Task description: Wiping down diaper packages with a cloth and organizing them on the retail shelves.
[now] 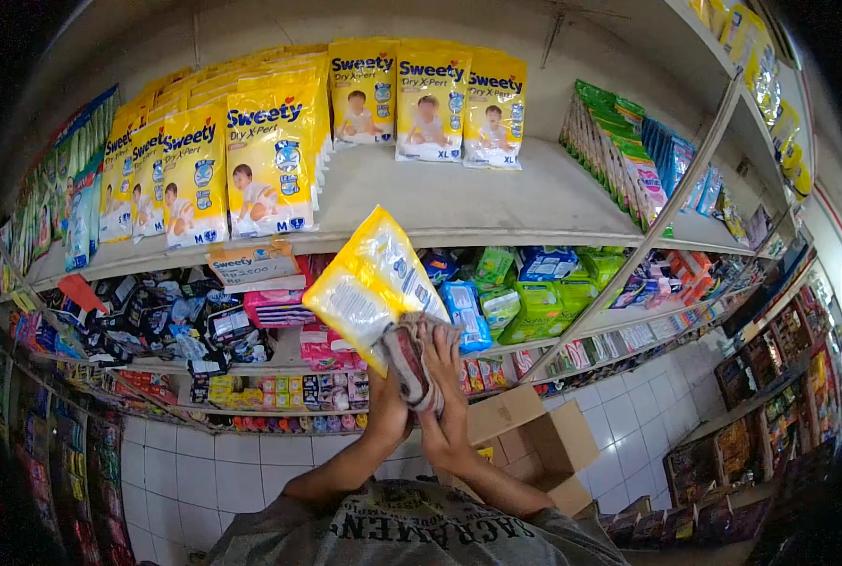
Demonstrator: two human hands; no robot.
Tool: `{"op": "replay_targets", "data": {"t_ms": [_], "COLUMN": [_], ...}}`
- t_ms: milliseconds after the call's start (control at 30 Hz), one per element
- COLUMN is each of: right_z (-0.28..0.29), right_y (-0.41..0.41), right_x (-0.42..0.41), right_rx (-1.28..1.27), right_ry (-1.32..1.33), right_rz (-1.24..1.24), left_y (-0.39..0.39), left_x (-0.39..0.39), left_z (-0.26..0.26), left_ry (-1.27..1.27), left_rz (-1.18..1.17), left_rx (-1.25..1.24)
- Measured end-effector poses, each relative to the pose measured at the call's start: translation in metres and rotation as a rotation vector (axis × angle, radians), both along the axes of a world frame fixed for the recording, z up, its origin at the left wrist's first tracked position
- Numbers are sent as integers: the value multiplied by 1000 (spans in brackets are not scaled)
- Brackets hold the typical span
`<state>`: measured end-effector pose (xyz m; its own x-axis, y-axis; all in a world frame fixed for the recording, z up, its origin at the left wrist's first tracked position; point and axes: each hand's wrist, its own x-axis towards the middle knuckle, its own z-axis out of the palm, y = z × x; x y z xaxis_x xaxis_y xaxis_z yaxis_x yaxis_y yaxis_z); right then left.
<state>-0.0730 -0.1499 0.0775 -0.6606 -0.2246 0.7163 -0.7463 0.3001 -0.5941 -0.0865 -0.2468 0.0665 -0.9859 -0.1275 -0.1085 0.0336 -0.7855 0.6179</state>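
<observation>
A yellow and white plastic diaper pack (373,286) is held up in front of the shelf, its printed back towards me. My left hand (390,410) grips its lower corner from below. In my right hand (445,396) is a folded, striped grey and maroon cloth (411,361), pressed against the pack's lower right part. The cloth hides some of the left fingers. Upright Sweety diaper packs (271,163) stand in rows on the upper shelf's left part, and a few more packs (431,102) stand at its back middle.
The upper shelf (463,205) also bears green packs (615,148) at right. Below its edge hang a price card (254,265) and a shelf of sanitary pad packs (541,304). An opened cardboard box (569,442) is below my right forearm. A slanting shelf post (633,255) stands at right.
</observation>
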Motion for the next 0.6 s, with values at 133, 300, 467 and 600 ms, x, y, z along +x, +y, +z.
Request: {"op": "replay_targets", "data": {"t_ms": [133, 300, 467, 600], "right_z": [-2, -2, 19, 30], "right_y": [2, 29, 22, 21], "right_x": [25, 37, 11, -7], "right_rx": [-363, -941, 16, 309], "right_ry": [-376, -412, 47, 129], "right_rz": [107, 492, -66, -23], "left_y": [4, 10, 3, -5], "left_x": [5, 6, 8, 6], "left_z": [-9, -10, -21, -25], "left_ry": [117, 146, 143, 678], "left_rz": [-101, -101, -182, 520], "left_rx": [-93, -376, -513, -1739]}}
